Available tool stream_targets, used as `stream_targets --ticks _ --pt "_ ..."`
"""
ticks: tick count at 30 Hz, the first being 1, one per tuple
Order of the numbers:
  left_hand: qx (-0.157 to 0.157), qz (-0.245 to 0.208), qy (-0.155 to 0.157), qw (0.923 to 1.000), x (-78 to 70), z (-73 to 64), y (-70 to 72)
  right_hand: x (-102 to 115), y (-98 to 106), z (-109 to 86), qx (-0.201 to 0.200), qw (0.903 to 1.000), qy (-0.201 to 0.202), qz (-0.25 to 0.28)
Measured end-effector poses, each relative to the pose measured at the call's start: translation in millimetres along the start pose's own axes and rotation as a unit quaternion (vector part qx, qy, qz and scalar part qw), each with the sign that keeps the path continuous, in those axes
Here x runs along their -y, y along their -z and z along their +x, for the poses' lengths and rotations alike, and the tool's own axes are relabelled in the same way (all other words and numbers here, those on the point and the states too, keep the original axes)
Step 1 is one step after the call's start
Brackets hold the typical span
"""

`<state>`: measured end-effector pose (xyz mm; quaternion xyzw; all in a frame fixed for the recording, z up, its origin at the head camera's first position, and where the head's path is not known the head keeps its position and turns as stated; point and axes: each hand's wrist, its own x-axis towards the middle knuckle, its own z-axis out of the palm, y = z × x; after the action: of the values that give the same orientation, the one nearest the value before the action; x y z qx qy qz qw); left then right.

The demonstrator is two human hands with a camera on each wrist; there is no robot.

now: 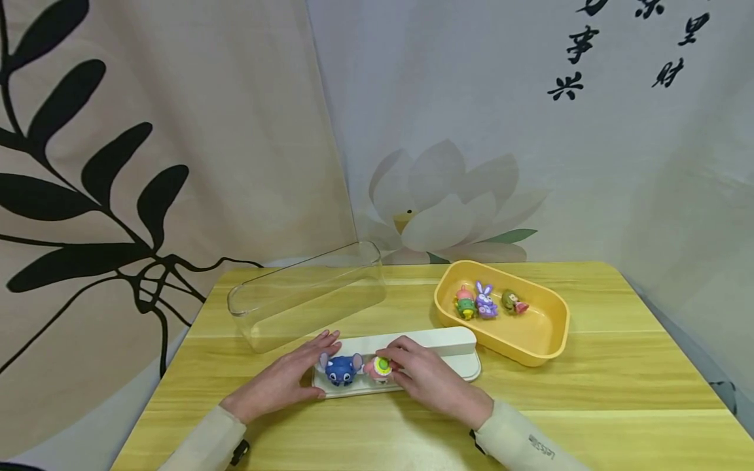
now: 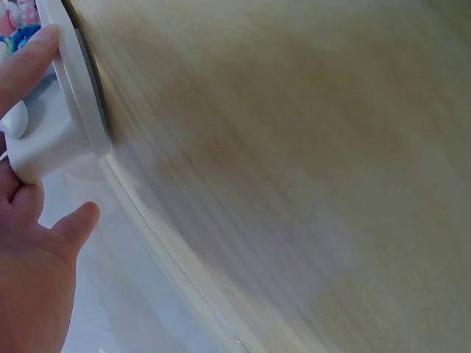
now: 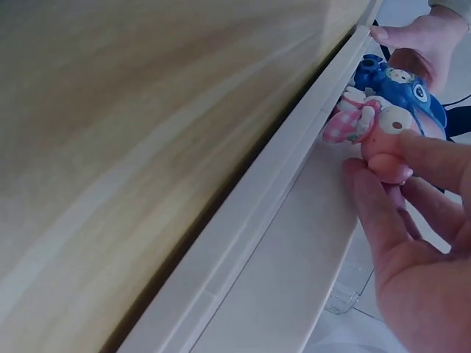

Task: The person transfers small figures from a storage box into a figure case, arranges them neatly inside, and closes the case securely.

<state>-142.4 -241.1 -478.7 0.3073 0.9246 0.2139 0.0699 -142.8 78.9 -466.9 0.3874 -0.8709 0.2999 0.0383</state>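
A white stepped display base (image 1: 432,339) lies on the table near me. On its left part stands a blue big-eared figurine (image 1: 341,370), beside a pink figurine (image 1: 380,370) with a green-and-yellow round piece on top. My right hand (image 1: 432,379) pinches the pink figurine between thumb and fingers, close over the base's front step. In the right wrist view the pink figurine (image 3: 388,136) sits right against the blue figurine (image 3: 412,92). My left hand (image 1: 288,376) holds the base's left end, thumb at the front corner and fingers toward the back.
A yellow tray (image 1: 544,327) at the back right holds a pink-and-green figurine (image 1: 465,303), a purple rabbit figurine (image 1: 485,301) and a green-and-pink figurine (image 1: 514,301). Behind the base, at the left, stands a clear cover (image 1: 312,294). Curtains hang beyond the wooden table (image 1: 636,366).
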Motion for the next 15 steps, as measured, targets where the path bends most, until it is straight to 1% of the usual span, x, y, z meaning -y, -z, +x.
stream_targets --ticks 7,15 --pt "-0.002 -0.001 -0.004 1.0000 0.9 -0.3 0.2 -1.0 -1.8 1.3 0.008 0.9999 -0.005 0.009" --pt "-0.004 -0.001 -0.005 1.0000 1.2 -0.2 -0.7 1.1 3.1 -5.2 -0.006 0.9997 -0.024 -0.005"
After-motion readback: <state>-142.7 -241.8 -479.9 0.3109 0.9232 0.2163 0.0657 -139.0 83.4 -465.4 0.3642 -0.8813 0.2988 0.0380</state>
